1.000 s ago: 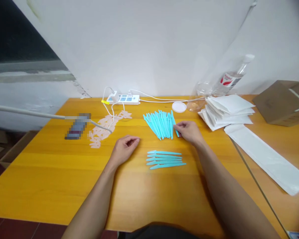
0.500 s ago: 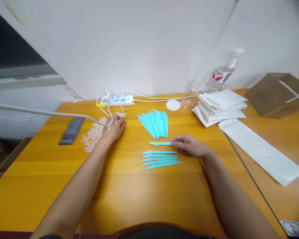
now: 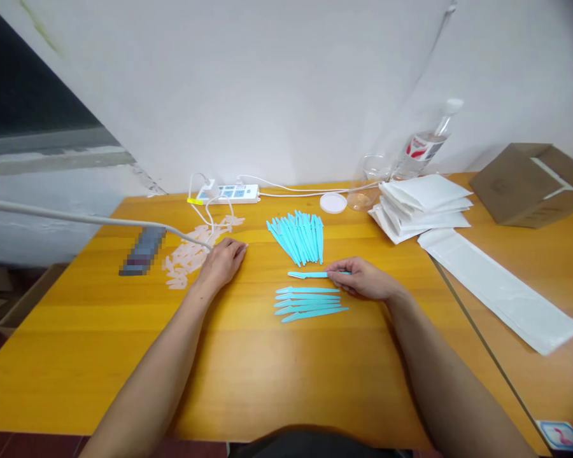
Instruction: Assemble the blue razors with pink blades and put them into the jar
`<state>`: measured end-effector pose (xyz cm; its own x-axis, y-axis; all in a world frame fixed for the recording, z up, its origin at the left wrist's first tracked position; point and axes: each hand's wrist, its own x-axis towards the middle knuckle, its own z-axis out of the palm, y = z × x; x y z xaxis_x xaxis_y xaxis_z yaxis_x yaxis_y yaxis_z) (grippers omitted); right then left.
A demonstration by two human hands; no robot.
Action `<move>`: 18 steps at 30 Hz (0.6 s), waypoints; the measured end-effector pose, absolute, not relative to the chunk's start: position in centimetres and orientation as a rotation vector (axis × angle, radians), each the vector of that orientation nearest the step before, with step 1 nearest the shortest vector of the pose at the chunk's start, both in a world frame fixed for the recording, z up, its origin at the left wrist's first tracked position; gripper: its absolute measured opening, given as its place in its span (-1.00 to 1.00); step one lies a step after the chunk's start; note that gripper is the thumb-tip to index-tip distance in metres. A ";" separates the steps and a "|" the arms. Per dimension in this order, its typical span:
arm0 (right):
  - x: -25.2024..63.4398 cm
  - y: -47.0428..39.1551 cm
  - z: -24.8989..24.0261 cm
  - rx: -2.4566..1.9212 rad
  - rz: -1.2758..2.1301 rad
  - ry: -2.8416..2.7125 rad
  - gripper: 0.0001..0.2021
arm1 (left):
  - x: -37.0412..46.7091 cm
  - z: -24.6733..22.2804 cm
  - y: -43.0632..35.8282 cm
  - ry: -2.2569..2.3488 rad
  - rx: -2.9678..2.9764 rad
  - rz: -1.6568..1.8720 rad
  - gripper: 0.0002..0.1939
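My right hand [image 3: 360,277] pinches the handle end of a light-blue eyebrow razor [image 3: 308,275], held level with its blade end pointing left. Below it, several matching razors [image 3: 310,303] lie side by side in a row. A fanned pile of more blue razors [image 3: 302,236] sits just beyond. My left hand [image 3: 225,259] is closed, thumb and fingers together, at the right edge of the scattered pale pink plastic pieces [image 3: 186,256]. A small pale spot shows at its fingertips; whether that is a pink piece or a nail I cannot tell.
A white cable [image 3: 100,220] crosses above my left hand. Along the wall stand a power strip [image 3: 229,193], a round white lid [image 3: 333,203], a clear tub [image 3: 375,168] and a bottle [image 3: 423,149]. White packets [image 3: 423,197], a cardboard box [image 3: 525,184] and a phone [image 3: 143,251] flank the work area.
My left hand has drawn back from the far pink pieces, toward me and slightly right, its fingers closed. My right hand holds the same razor in nearly the same place.
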<state>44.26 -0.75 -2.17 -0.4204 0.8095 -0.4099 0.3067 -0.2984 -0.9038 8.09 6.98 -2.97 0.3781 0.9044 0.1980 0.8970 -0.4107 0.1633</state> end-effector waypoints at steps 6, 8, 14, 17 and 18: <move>44.2 -0.9 -3.0 -1.428 1.719 -1.519 -0.49 | 9.2 -2.9 5.1 1.632 2.346 0.637 -0.62; 44.0 -1.0 -3.2 -1.411 1.679 -1.460 -0.45 | 10.2 -2.9 3.9 1.532 2.019 0.779 -0.61; 42.7 -1.2 -2.7 -1.277 1.607 -1.368 -0.51 | 12.1 -2.4 0.8 1.221 1.074 0.916 -0.55; 42.2 -1.4 -2.4 -1.203 1.574 -1.422 -0.56 | 12.1 -2.4 0.5 1.180 0.897 0.916 -0.56; 42.1 -1.4 -2.3 -1.190 1.560 -1.443 -0.57 | 12.1 -2.4 0.4 1.184 0.867 0.916 -0.56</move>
